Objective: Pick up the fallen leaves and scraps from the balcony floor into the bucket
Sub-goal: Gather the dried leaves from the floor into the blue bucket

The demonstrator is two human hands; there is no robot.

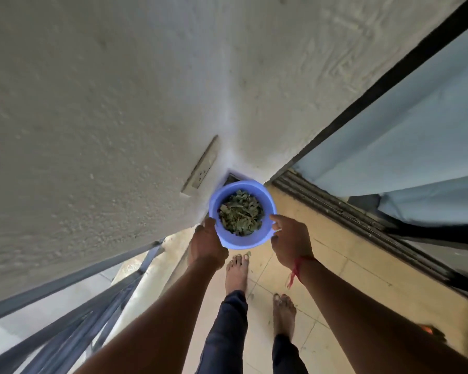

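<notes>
A blue plastic bucket [242, 190] hangs above the balcony floor, near the corner of two walls. Dry green-brown leaves [240, 215] fill its bottom. My left hand [207, 245] grips the bucket's left rim and side. My right hand [291, 240] holds the right rim with thumb and fingers; a red thread is tied at that wrist. One small leaf scrap [247, 254] lies on the tiles just under the bucket, by my left foot's toes.
My bare feet [283, 315] stand on beige floor tiles [335, 268]. A textured wall with a socket plate [200, 168] rises at left. A metal railing [87, 300] runs at lower left. A sliding door track [343, 211] and glass door lie at right.
</notes>
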